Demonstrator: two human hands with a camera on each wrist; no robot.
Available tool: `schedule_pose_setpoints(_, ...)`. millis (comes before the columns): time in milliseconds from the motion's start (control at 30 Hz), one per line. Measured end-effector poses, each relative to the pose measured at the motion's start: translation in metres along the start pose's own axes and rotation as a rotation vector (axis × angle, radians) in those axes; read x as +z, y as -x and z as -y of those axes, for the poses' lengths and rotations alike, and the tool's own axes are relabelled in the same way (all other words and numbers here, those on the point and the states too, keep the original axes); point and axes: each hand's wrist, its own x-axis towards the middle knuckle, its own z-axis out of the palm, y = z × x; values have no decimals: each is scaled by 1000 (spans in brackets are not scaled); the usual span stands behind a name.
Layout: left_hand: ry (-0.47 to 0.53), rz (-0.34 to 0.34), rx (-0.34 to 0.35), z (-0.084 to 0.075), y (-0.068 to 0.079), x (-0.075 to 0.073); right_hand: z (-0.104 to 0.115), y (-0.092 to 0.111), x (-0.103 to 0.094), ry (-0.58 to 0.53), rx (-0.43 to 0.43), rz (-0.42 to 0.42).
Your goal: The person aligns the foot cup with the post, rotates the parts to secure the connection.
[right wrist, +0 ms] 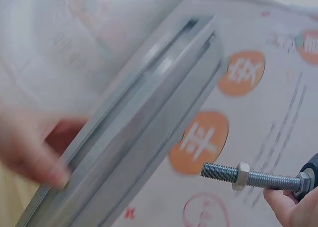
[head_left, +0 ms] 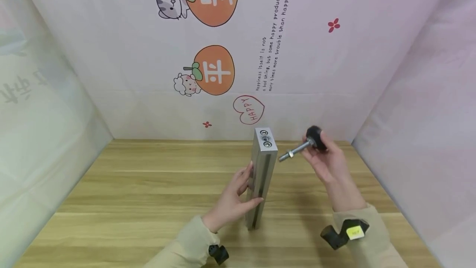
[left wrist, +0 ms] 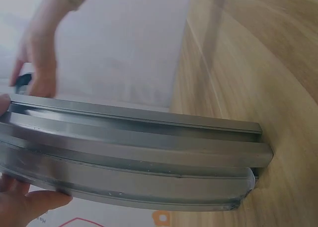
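An aluminium extrusion point(head_left: 265, 168) stands upright on the wooden table, its slotted sides showing and a plate-like top end with several round holes or screw heads. My left hand point(head_left: 232, 202) grips it around the middle, thumb on the near side and fingers on the far left. In the left wrist view the lower end of the extrusion point(left wrist: 149, 152) meets the wood. To the right of its top, my right hand point(head_left: 329, 162) holds a levelling foot point(head_left: 315, 137) by its black base. The threaded stud point(right wrist: 268, 180) points toward the extrusion, apart from it, with a hex nut point(right wrist: 242, 176) partway along.
A pale printed cloth point(head_left: 305, 61) with orange drawings and lettering hangs behind the table point(head_left: 156, 185). More pale cloth point(head_left: 420, 135) closes off the right side, and another sheet point(head_left: 48, 135) the left. Each sleeve carries a black wrist camera point(head_left: 336, 237).
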Motion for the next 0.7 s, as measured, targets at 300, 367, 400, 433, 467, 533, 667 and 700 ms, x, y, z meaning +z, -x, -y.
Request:
schedule_pose_setpoints(300, 13, 10, -25, -2, -1, 1, 12, 1, 56, -157, -103, 179)
schedule_pose_setpoints(367, 15, 11, -33, -2, 0, 0, 10, 3, 63, -156, -120, 205)
schedule_pose_setpoints(400, 19, 12, -40, -2, 0, 0, 9, 4, 66, -148, -127, 220)
schedule_pose_setpoints(433, 22, 14, -46, -2, 0, 0, 8, 5, 69, -142, -131, 231)
schedule_pose_setpoints(467, 25, 14, -53, -3, 0, 0, 7, 6, 71, -137, -135, 243)
schedule_pose_setpoints(533, 31, 15, -64, -3, 1, 0, 5, 7, 76, -114, -141, 268)
schedule_pose_setpoints(667, 37, 12, -64, -2, 0, 1, 2, 9, 85, -48, -154, 297)
schedule_pose_setpoints(700, 38, 11, -63, -2, 0, 1, 1, 10, 87, -26, -158, 305)
